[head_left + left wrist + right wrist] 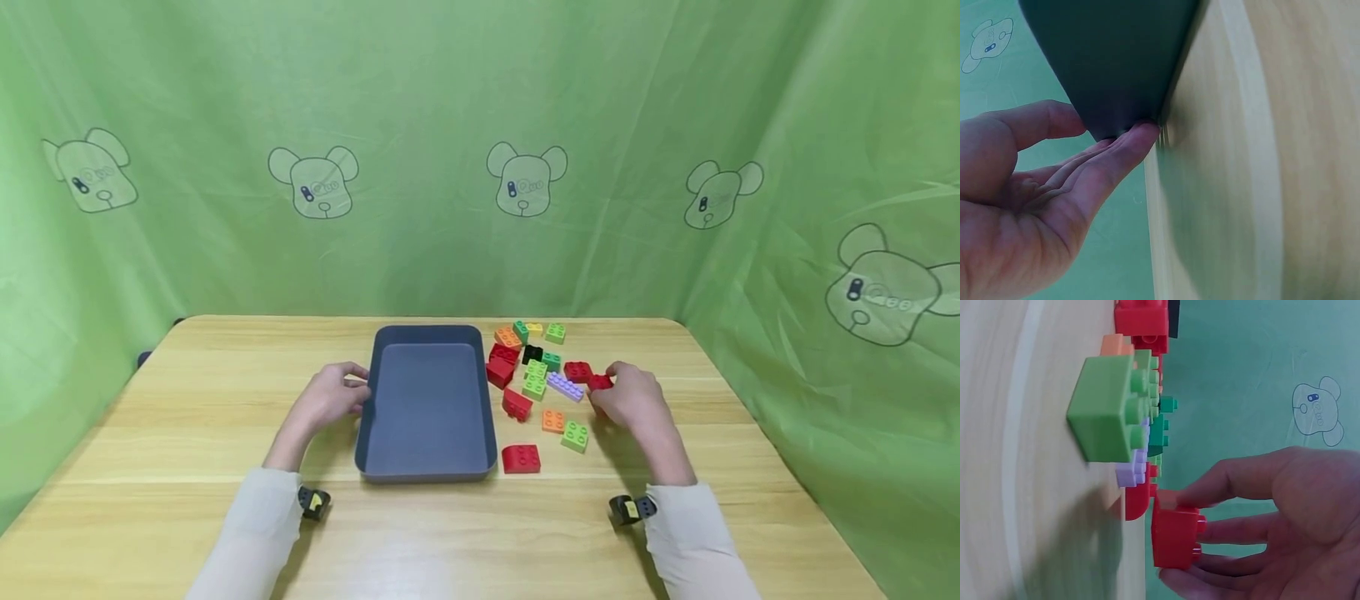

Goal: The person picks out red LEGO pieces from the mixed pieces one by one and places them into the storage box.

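Observation:
At the left side of a dark blue-grey tray (427, 477), my left hand (340, 393) holds the tray's edge. The left wrist view shows its thumb at one edge of the tray wall (1116, 62), its fingertips against the lower part. My right hand (628, 393) pinches a red toy brick (1174, 537) between thumb and fingers, studs toward the palm. Close by are another red brick (577, 372) and a lilac brick (565, 386). In the right wrist view a light green brick (1105, 409) stands nearer the camera.
Several loose bricks lie between tray and right hand: a rounded red brick (521, 458), an orange brick (552, 420), a light green brick (575, 436) and a black brick (532, 354) among them. A green curtain (420, 250) hangs behind the wooden table (465, 542).

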`<act>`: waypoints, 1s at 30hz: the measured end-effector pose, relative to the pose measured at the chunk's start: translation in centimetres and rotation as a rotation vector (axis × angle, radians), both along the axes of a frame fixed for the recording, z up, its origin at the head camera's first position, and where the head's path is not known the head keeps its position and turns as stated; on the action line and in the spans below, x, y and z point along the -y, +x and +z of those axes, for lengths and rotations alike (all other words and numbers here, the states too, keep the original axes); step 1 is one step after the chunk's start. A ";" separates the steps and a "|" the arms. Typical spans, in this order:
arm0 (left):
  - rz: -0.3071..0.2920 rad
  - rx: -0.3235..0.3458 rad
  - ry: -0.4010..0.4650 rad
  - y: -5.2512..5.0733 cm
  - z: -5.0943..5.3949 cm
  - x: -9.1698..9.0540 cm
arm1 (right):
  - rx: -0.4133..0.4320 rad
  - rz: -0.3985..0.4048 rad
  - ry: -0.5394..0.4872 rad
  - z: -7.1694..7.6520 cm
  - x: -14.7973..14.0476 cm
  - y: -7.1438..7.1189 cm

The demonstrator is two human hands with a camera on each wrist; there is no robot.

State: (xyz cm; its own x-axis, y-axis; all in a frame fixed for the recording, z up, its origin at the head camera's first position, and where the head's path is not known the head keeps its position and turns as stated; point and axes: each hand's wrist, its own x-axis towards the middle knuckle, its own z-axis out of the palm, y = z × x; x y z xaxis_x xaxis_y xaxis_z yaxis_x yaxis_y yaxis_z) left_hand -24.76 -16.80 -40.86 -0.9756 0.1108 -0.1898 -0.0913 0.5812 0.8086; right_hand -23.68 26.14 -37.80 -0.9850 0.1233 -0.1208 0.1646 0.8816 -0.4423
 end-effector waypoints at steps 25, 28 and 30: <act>-0.009 -0.011 0.004 -0.1 0.2 0.1 | -0.149 0.230 -0.011 1.1 7.7 -1.1; -0.014 -0.015 0.008 -0.1 0.1 0.0 | -0.146 0.262 0.013 1.6 9.2 -1.5; -0.014 -0.015 0.009 -0.1 0.0 0.0 | -0.143 0.274 0.030 1.9 10.2 -1.9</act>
